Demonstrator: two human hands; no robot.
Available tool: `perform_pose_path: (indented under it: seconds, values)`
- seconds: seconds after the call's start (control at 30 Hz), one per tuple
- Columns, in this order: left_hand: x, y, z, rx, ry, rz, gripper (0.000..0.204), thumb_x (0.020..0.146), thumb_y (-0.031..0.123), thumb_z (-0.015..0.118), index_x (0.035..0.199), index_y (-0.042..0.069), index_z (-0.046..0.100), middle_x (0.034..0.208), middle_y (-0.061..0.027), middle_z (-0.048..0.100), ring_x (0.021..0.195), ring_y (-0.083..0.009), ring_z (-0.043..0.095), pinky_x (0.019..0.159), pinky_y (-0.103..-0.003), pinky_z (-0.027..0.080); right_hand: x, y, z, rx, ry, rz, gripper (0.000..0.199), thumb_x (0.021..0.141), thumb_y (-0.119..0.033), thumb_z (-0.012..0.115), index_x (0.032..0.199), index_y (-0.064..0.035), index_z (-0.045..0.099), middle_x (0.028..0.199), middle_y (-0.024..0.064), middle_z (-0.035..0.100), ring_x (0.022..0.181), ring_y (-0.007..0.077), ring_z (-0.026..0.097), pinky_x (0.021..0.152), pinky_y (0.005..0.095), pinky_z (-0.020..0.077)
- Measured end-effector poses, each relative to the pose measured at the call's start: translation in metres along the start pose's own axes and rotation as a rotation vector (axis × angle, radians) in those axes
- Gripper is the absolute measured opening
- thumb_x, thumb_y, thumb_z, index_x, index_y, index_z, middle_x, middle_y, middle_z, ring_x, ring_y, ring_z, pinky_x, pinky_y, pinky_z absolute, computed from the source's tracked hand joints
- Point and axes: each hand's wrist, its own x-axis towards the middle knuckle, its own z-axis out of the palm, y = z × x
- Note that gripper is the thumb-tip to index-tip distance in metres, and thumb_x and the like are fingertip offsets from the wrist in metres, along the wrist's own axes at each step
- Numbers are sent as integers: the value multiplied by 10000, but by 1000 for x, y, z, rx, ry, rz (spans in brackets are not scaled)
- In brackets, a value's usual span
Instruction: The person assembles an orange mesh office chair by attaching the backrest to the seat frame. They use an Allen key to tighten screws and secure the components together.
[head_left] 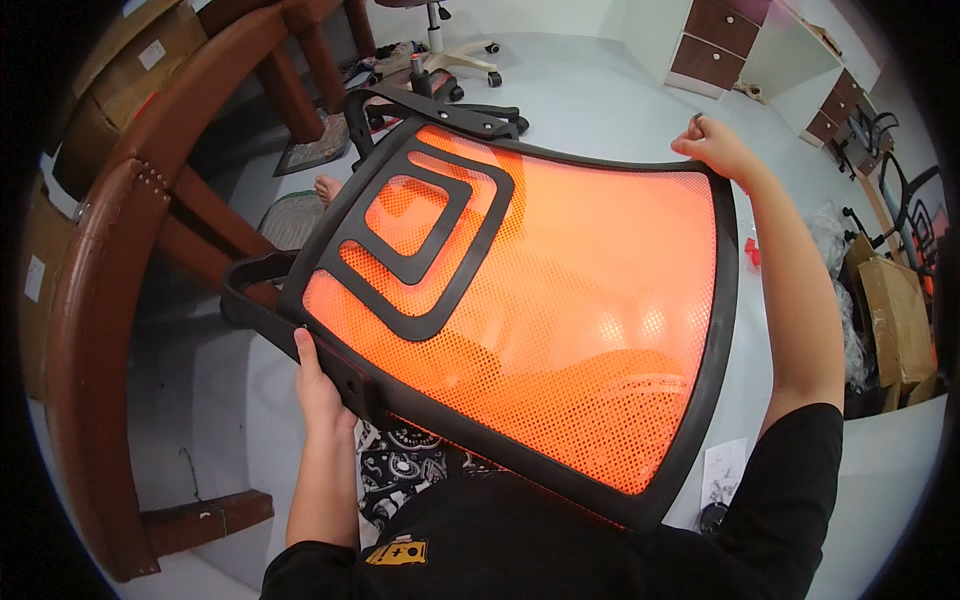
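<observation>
An orange mesh chair back [600, 280] with a black plastic frame lies tilted across my lap, its black armrests attached at the left end. Set into the mesh near that end is a black rounded-square support [455, 250]. My left hand [322, 390] grips the near side of the frame by the closer armrest [255, 290], thumb on top and fingers hidden underneath. At the frame's far right corner is my right hand [715, 145], its fingers curled closed. A small dark bit shows at its fingertips, too small to name.
A brown padded frame with studs [90, 330] curves along the left, cardboard boxes [150, 60] behind it. A wheeled chair base [440, 55] stands at the back. Drawers [710, 50] are far right; flattened cardboard [900, 320] and plastic wrap lie at the right.
</observation>
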Motion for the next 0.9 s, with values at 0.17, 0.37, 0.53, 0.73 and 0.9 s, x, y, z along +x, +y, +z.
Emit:
perform_pose_path:
  seconds: [0.17, 0.37, 0.53, 0.73, 0.9]
  values:
    - [1, -3, 4, 1, 8, -8, 568, 864, 483, 480, 1134, -17, 483, 1071, -105, 573, 932, -214, 571, 809, -328, 457, 2, 14, 10, 636, 111, 247, 338, 784, -249, 615, 940, 4, 453, 944, 127, 538, 853, 250, 612, 709, 322, 499]
    - [1, -6, 6, -52, -34, 5, 579, 871, 475, 469, 1178, -16, 456, 1132, -107, 546, 978, -214, 554, 860, -331, 438, -50, 50, 56, 1615, 435, 358, 414, 881, -359, 425, 1025, 20, 511, 1048, 187, 538, 918, 294, 586, 798, 386, 494]
    - [-3, -9, 19, -58, -97, -17, 572, 890, 469, 431, 1231, 9, 423, 1224, -109, 489, 1109, -232, 471, 950, -353, 360, -220, -47, 167, 1918, 334, 331, 427, 873, -351, 421, 1168, -49, 485, 1187, 140, 496, 1060, 263, 501, 892, 387, 420]
    - [-4, -11, 44, -13, -78, 8, 557, 856, 477, 495, 1153, 6, 472, 1101, -105, 556, 978, -215, 551, 833, -340, 450, -336, -112, 253, 1564, 78, 200, 538, 779, -162, 638, 1267, -95, 422, 1258, 92, 449, 1195, 236, 395, 1012, 416, 292]
    - [-4, -12, 49, -15, -73, 37, 536, 844, 463, 527, 1119, 5, 479, 1033, -102, 568, 919, -218, 569, 787, -348, 477, -301, -147, 219, 1834, 37, 151, 386, 840, -196, 579, 1188, -83, 456, 1193, 69, 489, 1148, 231, 439, 984, 433, 350]
